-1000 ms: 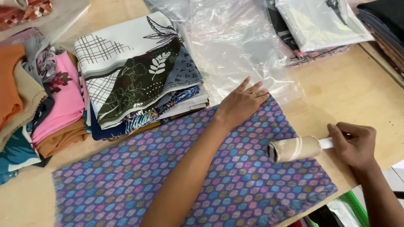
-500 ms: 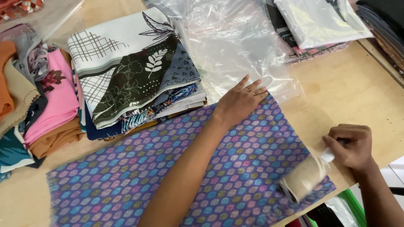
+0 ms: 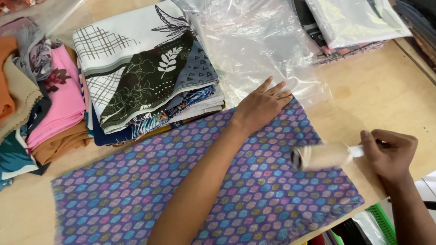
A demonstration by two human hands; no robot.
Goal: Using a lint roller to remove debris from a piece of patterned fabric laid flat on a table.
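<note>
A purple cloth (image 3: 150,195) patterned with coloured hexagons lies spread flat along the near edge of a wooden counter (image 3: 386,95). The right hand (image 3: 390,154) is closed around the white handle of a lint roller (image 3: 320,156), whose cream roll rests on the cloth near its right end. The left hand (image 3: 261,104) lies open, fingers spread, palm down, pressing the cloth's far edge. Just beyond it sits a clear plastic bag (image 3: 259,50), beside a stack of folded printed scarves (image 3: 145,72). Further folded fabrics in pink and orange (image 3: 54,113) lie at far left.
</note>
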